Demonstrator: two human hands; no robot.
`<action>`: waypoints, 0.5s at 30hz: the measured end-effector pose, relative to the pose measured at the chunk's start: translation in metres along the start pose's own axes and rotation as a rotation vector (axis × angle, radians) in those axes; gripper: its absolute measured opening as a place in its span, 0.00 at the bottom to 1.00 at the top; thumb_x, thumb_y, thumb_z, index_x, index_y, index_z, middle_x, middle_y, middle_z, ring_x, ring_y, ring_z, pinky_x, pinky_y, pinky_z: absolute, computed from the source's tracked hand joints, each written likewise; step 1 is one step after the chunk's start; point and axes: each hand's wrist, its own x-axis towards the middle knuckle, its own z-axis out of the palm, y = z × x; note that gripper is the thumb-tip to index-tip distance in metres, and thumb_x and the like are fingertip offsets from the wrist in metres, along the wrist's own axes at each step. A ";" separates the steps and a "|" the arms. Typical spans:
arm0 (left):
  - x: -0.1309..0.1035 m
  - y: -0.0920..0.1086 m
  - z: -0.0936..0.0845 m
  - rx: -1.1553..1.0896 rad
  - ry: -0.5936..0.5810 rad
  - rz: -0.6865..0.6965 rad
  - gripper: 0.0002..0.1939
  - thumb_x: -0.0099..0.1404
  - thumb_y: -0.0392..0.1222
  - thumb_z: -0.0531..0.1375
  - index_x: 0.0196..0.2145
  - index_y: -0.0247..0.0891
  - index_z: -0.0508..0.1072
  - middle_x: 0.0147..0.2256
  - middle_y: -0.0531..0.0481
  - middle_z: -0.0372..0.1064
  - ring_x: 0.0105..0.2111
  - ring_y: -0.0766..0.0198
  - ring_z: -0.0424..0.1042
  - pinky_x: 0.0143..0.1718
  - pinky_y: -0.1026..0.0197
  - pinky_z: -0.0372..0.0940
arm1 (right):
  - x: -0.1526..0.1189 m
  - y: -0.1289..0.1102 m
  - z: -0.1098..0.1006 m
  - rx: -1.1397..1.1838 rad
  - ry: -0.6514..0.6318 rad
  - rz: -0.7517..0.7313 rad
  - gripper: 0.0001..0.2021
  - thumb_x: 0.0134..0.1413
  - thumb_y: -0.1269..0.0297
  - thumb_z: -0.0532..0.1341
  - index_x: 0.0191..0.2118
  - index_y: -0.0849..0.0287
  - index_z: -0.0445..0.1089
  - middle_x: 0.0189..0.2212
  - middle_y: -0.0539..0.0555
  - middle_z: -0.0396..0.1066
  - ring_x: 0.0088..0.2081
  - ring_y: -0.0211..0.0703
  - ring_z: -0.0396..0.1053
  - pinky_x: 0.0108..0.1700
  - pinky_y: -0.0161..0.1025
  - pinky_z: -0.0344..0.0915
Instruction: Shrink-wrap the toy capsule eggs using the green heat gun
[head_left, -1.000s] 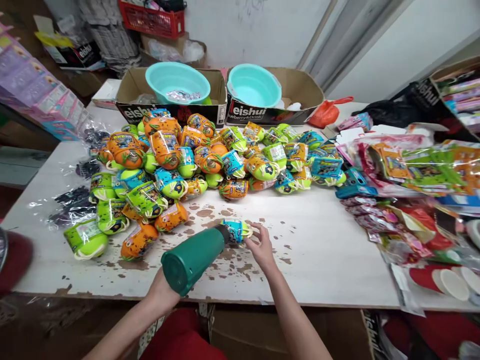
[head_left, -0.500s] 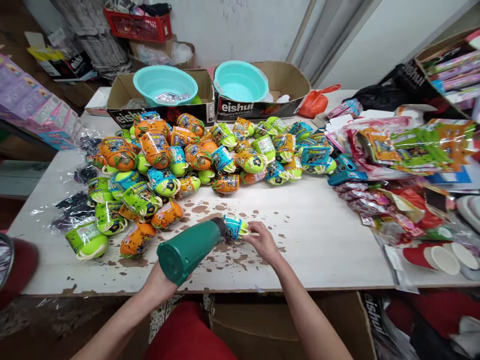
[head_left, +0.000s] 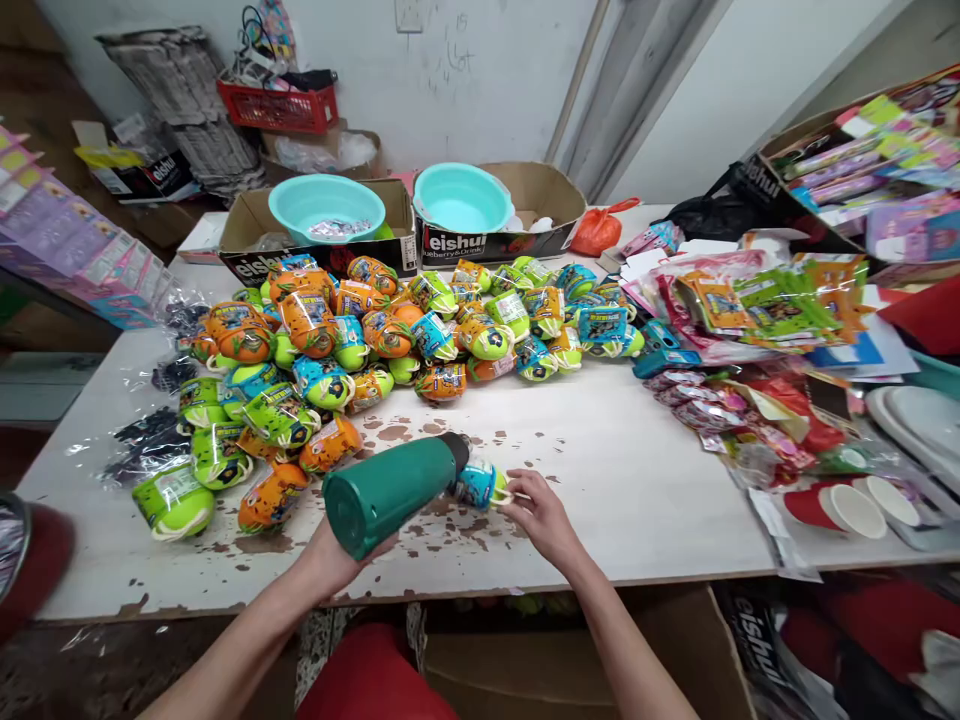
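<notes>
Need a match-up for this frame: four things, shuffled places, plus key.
Things
1. tool
2. lone egg
3. basins
4. red crate

Places
A. in the boxes
B. in the left hand
C. behind the table, by the wall
D. at the right hand's fingertips

Pairs: 1-B, 2-D, 3-A, 4-C

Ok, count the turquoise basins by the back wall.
2. The left basin, with silvery pieces inside, is at the left carton; the right basin is at the right carton. Any nested beneath would be hidden.
</notes>
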 end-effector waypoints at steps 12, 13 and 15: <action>-0.009 0.008 0.007 -0.279 -0.253 -0.224 0.09 0.49 0.44 0.61 0.18 0.38 0.69 0.19 0.52 0.65 0.22 0.64 0.62 0.25 0.61 0.60 | -0.047 -0.019 -0.031 -0.145 -0.127 0.059 0.07 0.49 0.57 0.62 0.30 0.54 0.70 0.44 0.58 0.68 0.50 0.53 0.65 0.48 0.46 0.67; -0.002 0.007 0.007 -0.259 -0.200 -0.198 0.10 0.50 0.45 0.61 0.18 0.38 0.68 0.19 0.52 0.65 0.22 0.63 0.62 0.26 0.61 0.61 | -0.061 -0.021 -0.033 -0.139 -0.192 0.112 0.06 0.48 0.58 0.62 0.30 0.53 0.70 0.43 0.57 0.69 0.48 0.52 0.67 0.47 0.45 0.67; 0.015 0.003 0.003 -0.192 -0.099 -0.161 0.11 0.51 0.45 0.60 0.16 0.40 0.66 0.18 0.53 0.63 0.22 0.64 0.62 0.26 0.61 0.60 | -0.094 -0.015 -0.042 -0.151 -0.251 0.242 0.04 0.45 0.60 0.62 0.29 0.53 0.69 0.38 0.56 0.70 0.41 0.49 0.69 0.42 0.41 0.69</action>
